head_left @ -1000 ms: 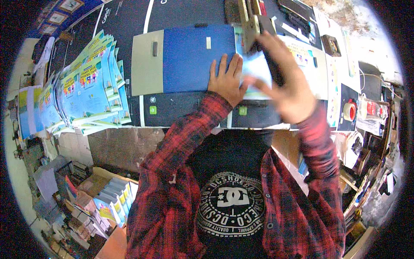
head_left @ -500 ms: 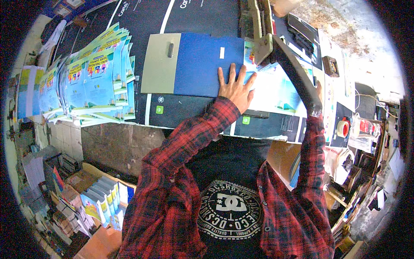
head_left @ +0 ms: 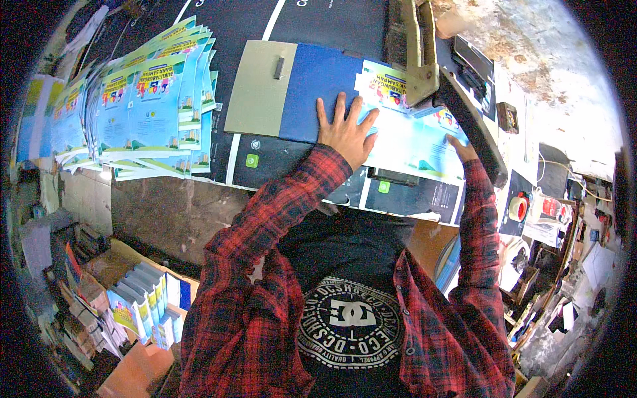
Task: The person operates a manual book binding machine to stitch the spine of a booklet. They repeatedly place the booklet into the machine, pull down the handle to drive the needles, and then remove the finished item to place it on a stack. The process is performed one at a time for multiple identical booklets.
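My left hand (head_left: 346, 129) lies flat with fingers spread, across the right part of a blue board (head_left: 317, 89) and the edge of a printed light-blue sheet (head_left: 391, 142). The sheet runs under the cream metal frame of a lever paper cutter (head_left: 423, 50). Below the cutter's dark lever arm (head_left: 468, 119), my right hand (head_left: 462, 149) pinches the sheet's right end. Its thumb shows on top, while its other fingers are mostly hidden. A grey-green panel with a small dark handle (head_left: 261, 86) joins the board's left side.
A fanned stack of printed sheets (head_left: 146, 99) lies at the left of the dark table covering (head_left: 332, 26). Tape rolls (head_left: 519, 207) sit at the right. Below left, a cardboard box (head_left: 123, 255) holds several bundles of booklets. A dark device (head_left: 471, 73) lies behind the cutter.
My right hand has left the lever arm for the sheet's right end. More of the sheet shows left of the cutter. My left hand has slid slightly left. The view has shifted a little.
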A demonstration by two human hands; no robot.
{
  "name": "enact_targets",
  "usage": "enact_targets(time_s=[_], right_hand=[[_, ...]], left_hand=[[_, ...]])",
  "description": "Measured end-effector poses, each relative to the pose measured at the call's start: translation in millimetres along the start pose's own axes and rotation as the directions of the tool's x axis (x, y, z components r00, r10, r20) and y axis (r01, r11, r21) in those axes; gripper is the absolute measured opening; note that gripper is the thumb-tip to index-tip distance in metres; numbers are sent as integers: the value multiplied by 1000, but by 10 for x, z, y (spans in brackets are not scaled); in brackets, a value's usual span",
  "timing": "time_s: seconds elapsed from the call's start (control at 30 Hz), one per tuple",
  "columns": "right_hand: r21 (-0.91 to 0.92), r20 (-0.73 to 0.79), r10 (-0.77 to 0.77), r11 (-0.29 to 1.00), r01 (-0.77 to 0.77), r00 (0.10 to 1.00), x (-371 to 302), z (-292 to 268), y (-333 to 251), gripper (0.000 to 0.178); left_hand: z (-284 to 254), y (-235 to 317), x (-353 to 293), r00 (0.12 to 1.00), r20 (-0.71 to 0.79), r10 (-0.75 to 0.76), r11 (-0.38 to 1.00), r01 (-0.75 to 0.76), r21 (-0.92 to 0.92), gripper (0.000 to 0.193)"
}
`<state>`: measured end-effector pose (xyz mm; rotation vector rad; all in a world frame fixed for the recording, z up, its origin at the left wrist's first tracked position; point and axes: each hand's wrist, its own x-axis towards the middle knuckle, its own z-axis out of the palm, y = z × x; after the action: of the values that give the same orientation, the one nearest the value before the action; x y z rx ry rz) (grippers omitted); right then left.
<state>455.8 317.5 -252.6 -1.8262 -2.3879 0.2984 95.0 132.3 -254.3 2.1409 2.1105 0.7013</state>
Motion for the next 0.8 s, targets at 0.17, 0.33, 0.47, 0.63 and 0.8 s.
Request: enact_targets(time_s=[0.17,0.33,0.47,0.63,0.8], right_hand=[[92,-252,-277,947,308,927,60,-1422,-1287,65],[110,-192,-473,860,498,860,-503,-2037,-3009,65],[29,-186,-433,895,445,882,-808,-1037,-2506,80],[-45,-323,-393,915,401,861,-958,-297,-2381,101],[366,-160,-436,807,463,886,-731,-904,-2355,73]], left_hand=[[-4,55,63,999,43,-18,999,15,49,50],[-13,-53,-32,999,2,-51,987,50,153,51],[-7,36,21,1000,-13,3,994,-1,110,50],[-11,55,-48,999,35,-14,996,11,84,53],[-10,15,14,999,14,-33,990,31,134,50]])
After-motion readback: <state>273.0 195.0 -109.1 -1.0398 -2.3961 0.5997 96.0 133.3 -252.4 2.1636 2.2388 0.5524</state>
